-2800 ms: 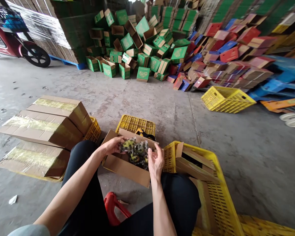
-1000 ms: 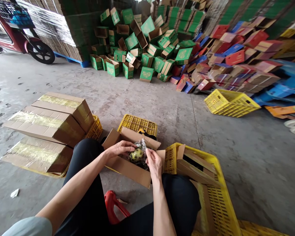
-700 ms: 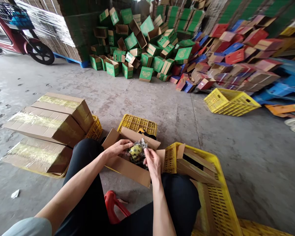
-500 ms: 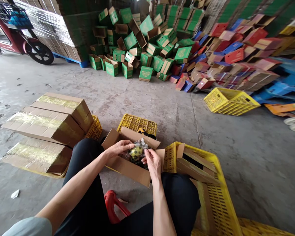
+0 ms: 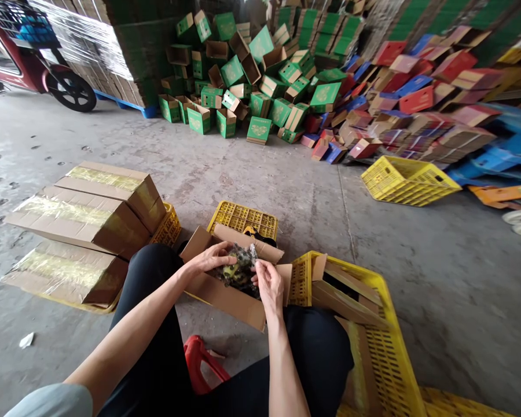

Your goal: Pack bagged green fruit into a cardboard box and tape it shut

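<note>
Step in hand: I'm handling a plastic-wrapped bundle [image 5: 238, 267], dark with yellow-green patches, at the mouth of the open carton [image 5: 228, 302] between my knees. Left hand [image 5: 212, 259] is part open, fingers over the bundle's near-left side; can't tell if it's gripping. Right hand [image 5: 269, 282] has thumb and fingers nearly closed, looks like a pinch on the plastic at the other end.

My read: next move calls for a light two-sided hold, since loose film could slip or snag on a flap.

Hidden: right fingertips partly, carton's inside mostly, and whether the bundle is one piece or several. Black-and-yellow item [image 5: 259, 236] behind the far flap is partly covered; can't ID it.
</note>
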Demonstrator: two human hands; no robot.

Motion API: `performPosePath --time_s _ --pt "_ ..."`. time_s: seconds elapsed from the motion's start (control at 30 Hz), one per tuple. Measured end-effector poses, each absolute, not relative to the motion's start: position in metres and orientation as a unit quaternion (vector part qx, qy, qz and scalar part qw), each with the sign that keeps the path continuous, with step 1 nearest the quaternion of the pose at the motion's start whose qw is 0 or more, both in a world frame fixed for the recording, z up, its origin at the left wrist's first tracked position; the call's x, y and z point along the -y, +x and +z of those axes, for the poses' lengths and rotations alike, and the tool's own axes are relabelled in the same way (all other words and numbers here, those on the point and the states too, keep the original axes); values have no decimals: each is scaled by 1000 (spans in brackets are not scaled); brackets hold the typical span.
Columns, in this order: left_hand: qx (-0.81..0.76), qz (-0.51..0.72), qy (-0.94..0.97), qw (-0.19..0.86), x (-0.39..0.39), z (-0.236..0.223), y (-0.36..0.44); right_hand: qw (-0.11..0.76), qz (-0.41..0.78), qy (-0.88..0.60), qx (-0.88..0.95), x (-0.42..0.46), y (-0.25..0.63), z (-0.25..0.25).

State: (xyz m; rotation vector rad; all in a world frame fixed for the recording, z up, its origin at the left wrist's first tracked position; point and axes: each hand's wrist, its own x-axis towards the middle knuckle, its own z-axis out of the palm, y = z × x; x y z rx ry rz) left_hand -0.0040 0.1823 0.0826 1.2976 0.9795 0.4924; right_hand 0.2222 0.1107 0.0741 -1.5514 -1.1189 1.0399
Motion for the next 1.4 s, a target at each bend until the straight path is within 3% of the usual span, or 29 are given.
performPosePath --time_s 0.2,0.33,0.77,1.07,1.4 --pt "-590 136 734 307 -181 81 -13 454 306 -678 491 -113 230 64" --pt "-599 50 771 210 -173 79 -3 443 270 -668 533 -114 228 61" --pt "-588 -25 799 125 -168 67 0 376 276 -652 598 -113 227 36" --pt "-547 0 803 235 -174 39 2 372 307 -638 600 -113 225 45" --pt "-554 -10 803 219 -175 23 2 377 342 -606 611 -112 214 57"
